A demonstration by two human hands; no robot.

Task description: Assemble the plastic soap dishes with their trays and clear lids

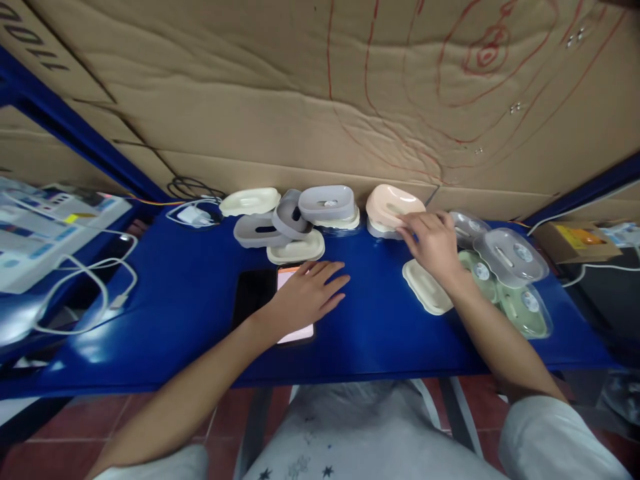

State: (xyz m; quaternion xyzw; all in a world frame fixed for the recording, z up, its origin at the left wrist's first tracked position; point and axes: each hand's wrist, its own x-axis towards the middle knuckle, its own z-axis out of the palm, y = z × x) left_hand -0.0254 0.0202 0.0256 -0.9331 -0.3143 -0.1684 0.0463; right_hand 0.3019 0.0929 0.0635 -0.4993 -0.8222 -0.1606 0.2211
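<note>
My left hand (309, 291) lies flat on the blue table (190, 300), fingers stretched out, resting over a lit phone (296, 331). My right hand (433, 244) reaches to the back right, its fingers curled onto the edge of a pink soap dish (390, 203) stacked on a grey one. A cream tray (425, 288) lies flat just under my right wrist. Grey and cream soap dishes (295, 223) are piled at the back middle.
Green dishes in clear plastic covers (510, 277) sit at the right. A dark phone (253, 293) lies beside the lit one. A white charger and cables (193, 215) are at the back left. A cardboard wall (320, 87) rises behind the table.
</note>
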